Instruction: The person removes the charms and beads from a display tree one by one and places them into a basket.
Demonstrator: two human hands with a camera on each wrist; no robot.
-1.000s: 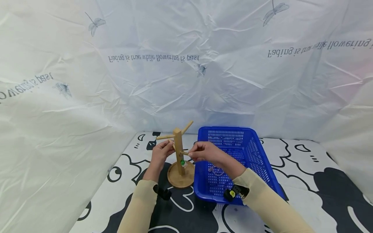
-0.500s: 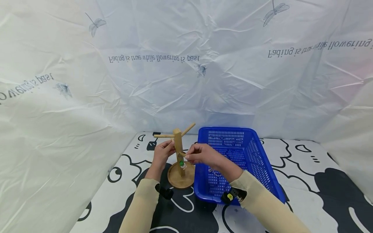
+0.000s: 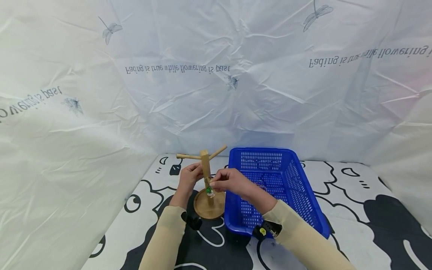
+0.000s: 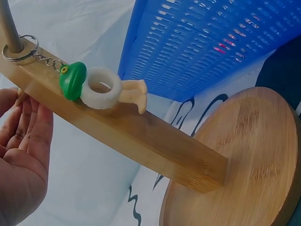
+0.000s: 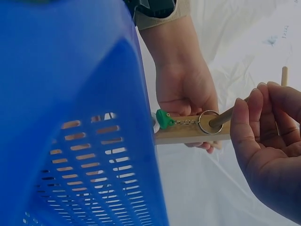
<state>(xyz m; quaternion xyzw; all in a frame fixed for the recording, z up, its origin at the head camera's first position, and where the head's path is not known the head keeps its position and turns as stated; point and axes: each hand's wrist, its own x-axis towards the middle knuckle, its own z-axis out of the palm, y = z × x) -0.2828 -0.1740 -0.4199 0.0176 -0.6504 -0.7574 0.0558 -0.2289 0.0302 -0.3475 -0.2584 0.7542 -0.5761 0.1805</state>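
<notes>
A wooden mug tree point(image 3: 205, 163) with a round base point(image 3: 202, 208) stands upright left of the basket. My right hand point(image 3: 233, 182) pinches the end of its lower front peg point(image 5: 226, 116) between thumb and fingertips. Around that peg, against the post, sits the metal ring of a keychain point(image 4: 102, 88). Its figure has a green frog-like head, a white ring-shaped middle and beige legs, and hangs by a short chain along the post. My left hand point(image 3: 186, 180) is on the post's left side, thumb and fingers pinching another short peg point(image 4: 20, 97), mostly hidden by the hand and post.
Close on the right stands a blue perforated basket point(image 3: 312, 198), with small chain-like items point(image 3: 260, 183) inside. Two upper pegs stick out left and right from the post top. White printed sheeting point(image 3: 189, 105) encloses the back and sides of the patterned table cover point(image 3: 351, 210).
The mug tree has turned clockwise as seen from above. My right hand has moved left with the lower peg, and the keychain has swung along. My left hand stays at the post.
</notes>
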